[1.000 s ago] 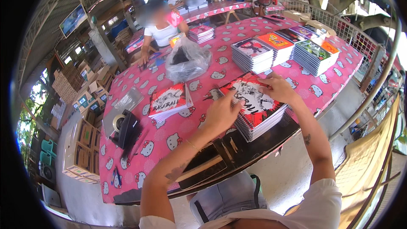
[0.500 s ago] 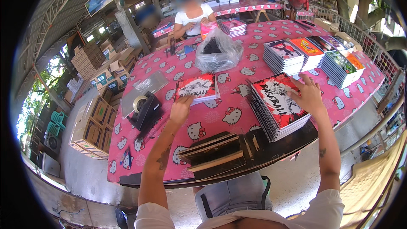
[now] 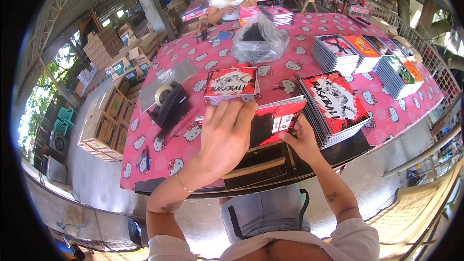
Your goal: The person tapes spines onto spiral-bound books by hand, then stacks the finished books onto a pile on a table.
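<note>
No longer on the spiral-bound stack (image 3: pixel 333 104), the right hand (image 3: pixel 302 140) joins the left hand (image 3: pixel 226 135) in closing around one red-and-black notebook (image 3: pixel 267 125) above the counter's (image 3: pixel 159 157) near edge, so both handle a single piece.

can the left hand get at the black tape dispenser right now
Probably yes: the tape dispenser sits left of the left hand, with mostly pink tablecloth between them, though that hand would likely need to leave the notebook first.

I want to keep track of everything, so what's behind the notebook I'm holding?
Behind the notebook, a red-covered stack lies on the pink table. What the notebook and your left hand cover can't be seen.
</note>
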Demonstrator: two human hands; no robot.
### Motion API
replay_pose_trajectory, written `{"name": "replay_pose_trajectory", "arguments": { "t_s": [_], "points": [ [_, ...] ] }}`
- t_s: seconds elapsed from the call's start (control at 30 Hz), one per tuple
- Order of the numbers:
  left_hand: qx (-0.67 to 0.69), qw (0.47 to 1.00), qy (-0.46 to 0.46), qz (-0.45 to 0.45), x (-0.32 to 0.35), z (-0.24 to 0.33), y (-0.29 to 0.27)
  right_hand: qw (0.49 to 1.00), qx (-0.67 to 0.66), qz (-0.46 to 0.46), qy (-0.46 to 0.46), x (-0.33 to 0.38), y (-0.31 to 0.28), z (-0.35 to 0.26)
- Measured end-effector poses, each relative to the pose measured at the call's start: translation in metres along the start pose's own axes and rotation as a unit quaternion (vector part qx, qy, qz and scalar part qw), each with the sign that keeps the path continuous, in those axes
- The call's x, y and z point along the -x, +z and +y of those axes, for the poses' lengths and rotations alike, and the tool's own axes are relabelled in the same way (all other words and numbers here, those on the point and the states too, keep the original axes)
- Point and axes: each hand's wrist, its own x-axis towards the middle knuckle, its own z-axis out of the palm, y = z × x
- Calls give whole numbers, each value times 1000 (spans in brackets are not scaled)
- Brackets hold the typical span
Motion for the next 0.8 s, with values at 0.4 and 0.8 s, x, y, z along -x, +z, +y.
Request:
{"name": "replay_pose_trajectory", "arguments": {
  "t_s": [0.4,0.8],
  "points": [
    [-90,994,-47,-42,95,-8,27,993,60,-91,49,7,20,15],
    [199,885,-419,-28,160,-85,90,996,80,44,4,35,-17,37]
  ]
}}
